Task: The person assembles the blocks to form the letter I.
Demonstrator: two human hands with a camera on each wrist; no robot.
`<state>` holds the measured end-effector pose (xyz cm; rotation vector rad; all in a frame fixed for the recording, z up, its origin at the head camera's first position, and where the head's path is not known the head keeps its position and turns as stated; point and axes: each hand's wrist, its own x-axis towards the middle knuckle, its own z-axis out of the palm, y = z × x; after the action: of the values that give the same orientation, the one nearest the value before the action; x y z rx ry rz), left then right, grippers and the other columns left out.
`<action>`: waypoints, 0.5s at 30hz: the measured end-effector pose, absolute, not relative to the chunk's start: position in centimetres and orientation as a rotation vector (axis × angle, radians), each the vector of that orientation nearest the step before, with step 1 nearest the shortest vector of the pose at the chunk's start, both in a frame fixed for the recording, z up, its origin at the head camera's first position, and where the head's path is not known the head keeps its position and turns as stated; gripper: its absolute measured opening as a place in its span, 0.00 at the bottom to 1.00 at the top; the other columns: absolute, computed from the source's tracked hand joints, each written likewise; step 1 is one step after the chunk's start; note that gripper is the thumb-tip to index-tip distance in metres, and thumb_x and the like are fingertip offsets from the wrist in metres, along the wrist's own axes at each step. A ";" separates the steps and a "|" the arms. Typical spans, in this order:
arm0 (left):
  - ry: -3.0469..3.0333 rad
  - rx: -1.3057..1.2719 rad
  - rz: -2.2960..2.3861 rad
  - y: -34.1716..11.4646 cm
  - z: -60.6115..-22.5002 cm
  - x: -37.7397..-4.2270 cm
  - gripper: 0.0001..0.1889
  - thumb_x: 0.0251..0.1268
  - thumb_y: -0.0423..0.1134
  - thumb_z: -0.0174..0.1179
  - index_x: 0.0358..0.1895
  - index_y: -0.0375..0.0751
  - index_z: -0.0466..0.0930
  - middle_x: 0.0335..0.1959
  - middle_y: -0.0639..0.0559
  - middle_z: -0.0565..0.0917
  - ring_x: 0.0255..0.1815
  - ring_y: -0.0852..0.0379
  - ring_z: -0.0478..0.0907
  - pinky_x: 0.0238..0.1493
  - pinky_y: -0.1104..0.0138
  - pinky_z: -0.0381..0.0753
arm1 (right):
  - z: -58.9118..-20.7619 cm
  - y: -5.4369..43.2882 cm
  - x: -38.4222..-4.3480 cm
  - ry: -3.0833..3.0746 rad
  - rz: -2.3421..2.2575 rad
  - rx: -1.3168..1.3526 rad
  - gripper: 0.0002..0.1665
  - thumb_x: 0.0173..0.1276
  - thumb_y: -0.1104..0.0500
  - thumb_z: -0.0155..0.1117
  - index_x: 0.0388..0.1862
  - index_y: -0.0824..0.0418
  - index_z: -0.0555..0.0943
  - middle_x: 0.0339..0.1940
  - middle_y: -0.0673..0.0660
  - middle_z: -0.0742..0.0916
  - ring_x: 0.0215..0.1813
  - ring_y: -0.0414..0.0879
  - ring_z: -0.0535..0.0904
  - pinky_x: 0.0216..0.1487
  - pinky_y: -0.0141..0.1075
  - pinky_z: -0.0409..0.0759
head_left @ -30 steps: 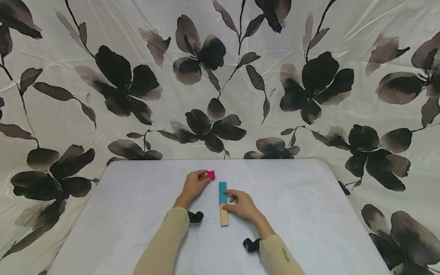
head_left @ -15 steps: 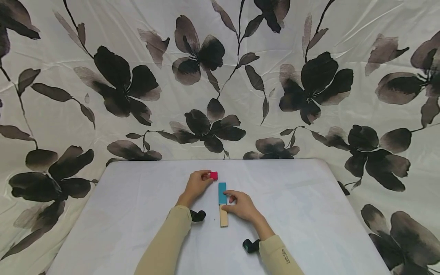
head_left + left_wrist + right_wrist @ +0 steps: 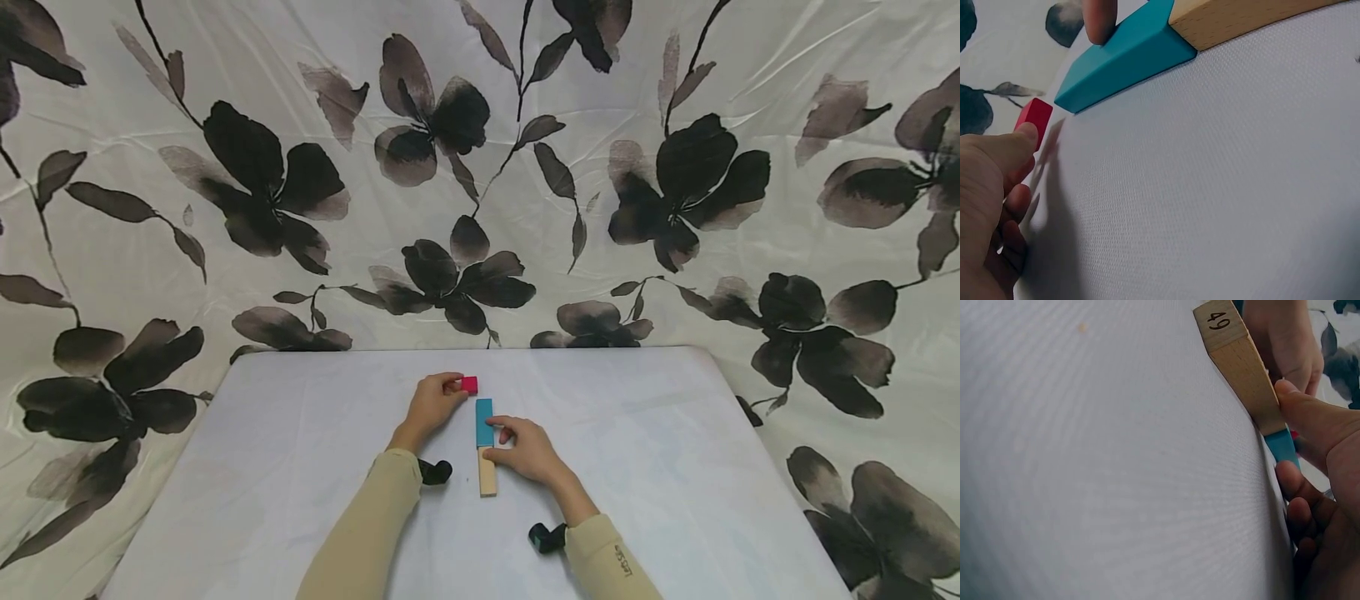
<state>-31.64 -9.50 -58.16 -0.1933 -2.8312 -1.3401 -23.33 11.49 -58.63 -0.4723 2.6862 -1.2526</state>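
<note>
Between thumb and fingers, my left hand (image 3: 432,405) pinches a small red block (image 3: 469,385), just beyond the far end of a blue block (image 3: 484,412). A gap separates the red block from the blue one. The blue block lies end to end with a natural wooden block (image 3: 487,479), and their ends touch. My right hand (image 3: 534,451) rests at this pair from the right, index fingertip on the blue block and thumb on the wooden block (image 3: 1244,378). The number 49 is marked on the wooden block's near end. In the left wrist view, the red block (image 3: 1040,115) is tilted.
A white-covered table (image 3: 645,433) bears the blocks, its far edge a little beyond the left hand. Behind it hangs a white cloth (image 3: 570,50) with dark flowers. Black wrist cameras sit on the left wrist (image 3: 435,472) and right wrist (image 3: 547,538).
My left hand has carried the red block slightly to the right, nearer to line with the blue block. The right hand and the two lying blocks have stayed almost still.
</note>
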 end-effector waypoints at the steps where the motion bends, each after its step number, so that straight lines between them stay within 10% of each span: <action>1: -2.838 -0.184 -1.339 -9.4 -58.1 -31.6 0.18 0.62 0.36 0.67 0.55 0.38 0.81 0.35 0.52 0.82 0.33 0.57 0.75 0.38 0.63 0.76 | -58.6 11.5 -23.3 2.687 -1.251 -0.471 0.31 0.59 0.47 0.74 0.61 0.50 0.79 0.29 0.45 0.78 0.34 0.41 0.72 0.38 0.37 0.71; 15: -2.871 -0.192 -1.259 -8.9 -58.5 -31.8 0.19 0.62 0.38 0.67 0.56 0.40 0.81 0.37 0.52 0.83 0.33 0.58 0.76 0.39 0.62 0.77 | -58.5 11.5 -23.3 2.697 -1.251 -0.495 0.30 0.59 0.48 0.74 0.60 0.51 0.79 0.29 0.45 0.78 0.34 0.41 0.72 0.38 0.36 0.70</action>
<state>-31.78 -8.88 -58.49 -0.1918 -2.8711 -1.2590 -23.28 11.51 -58.51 -0.4948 2.6966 -1.2510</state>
